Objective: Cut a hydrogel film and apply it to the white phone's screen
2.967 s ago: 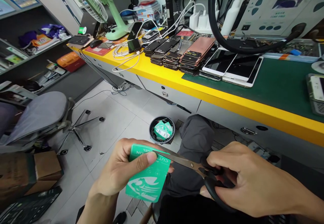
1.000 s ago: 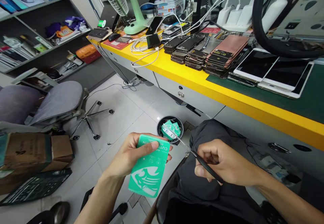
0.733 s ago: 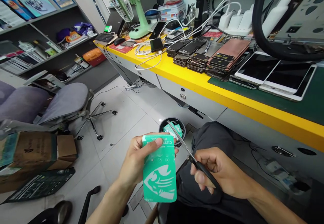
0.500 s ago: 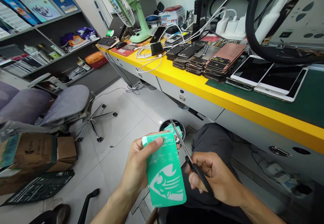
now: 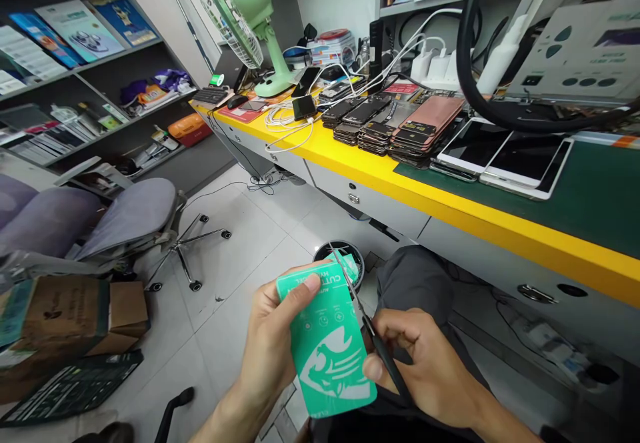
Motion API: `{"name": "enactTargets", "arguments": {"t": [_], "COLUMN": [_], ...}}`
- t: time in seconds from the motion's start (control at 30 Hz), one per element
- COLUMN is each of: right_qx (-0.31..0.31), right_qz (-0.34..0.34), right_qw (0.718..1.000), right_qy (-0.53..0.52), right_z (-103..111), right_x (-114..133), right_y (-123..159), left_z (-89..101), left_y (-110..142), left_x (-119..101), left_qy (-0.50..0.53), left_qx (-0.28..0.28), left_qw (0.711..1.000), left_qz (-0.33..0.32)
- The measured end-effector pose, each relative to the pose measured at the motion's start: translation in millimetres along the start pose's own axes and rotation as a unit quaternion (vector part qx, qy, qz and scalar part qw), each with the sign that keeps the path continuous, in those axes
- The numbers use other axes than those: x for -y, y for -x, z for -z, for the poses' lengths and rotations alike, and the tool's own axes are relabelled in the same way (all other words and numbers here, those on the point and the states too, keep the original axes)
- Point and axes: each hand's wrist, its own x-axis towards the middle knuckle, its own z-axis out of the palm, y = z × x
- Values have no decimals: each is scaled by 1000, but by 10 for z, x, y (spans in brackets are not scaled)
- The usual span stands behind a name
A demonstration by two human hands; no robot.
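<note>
My left hand [image 5: 273, 336] grips a green printed film sheet [image 5: 333, 363] near its top left, with the thumb on its face. The sheet has rounded corners, a white animal-head logo and partly hidden lettering. My right hand [image 5: 425, 363] is closed round the black handles of a pair of scissors [image 5: 367, 323]. Their metal blades point up and to the left, lying along the sheet's upper right edge. I cannot tell whether the blades have cut into it. Below and beyond them a round bin [image 5: 320, 253] on the floor holds green scraps [image 5: 350, 264].
A yellow-edged workbench [image 5: 450, 219] runs along the right, bearing stacked phone screens [image 5: 375, 137], white-framed screens [image 5: 525, 163], cables and a green fan [image 5: 273, 63]. To the left are an office chair [image 5: 130, 213], a cardboard box [image 5: 65, 313] and shelves [image 5: 75, 63].
The scissors have moved left, so their blades now lie against the sheet's upper right edge. The sheet has tilted slightly, its lower end shifting right. The camera view has shifted a little.
</note>
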Motion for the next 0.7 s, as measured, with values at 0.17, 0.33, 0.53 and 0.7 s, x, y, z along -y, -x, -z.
{"name": "enactTargets", "arguments": {"t": [0.17,0.33,0.53,0.7], "right_qx": [-17,-35,-69,-86], "right_qz": [-12,-28,31,63], "right_qw": [998,994,987,980], "right_qy": [55,100,144,169], "right_z": [-35,-72,-87,-76], "right_x": [68,128,195,200], "right_y": [52,93,90,91], "left_z": [0,32,39,29], "left_y": [55,78,75,64], "left_x": [4,17,38,41], "left_qy": [-12,-22,-16,-19], "left_qx": [-22,-24,-49,-44], "left_qw": [1000,999,998,998], "left_qz": [-5,-12,-20,-31]}}
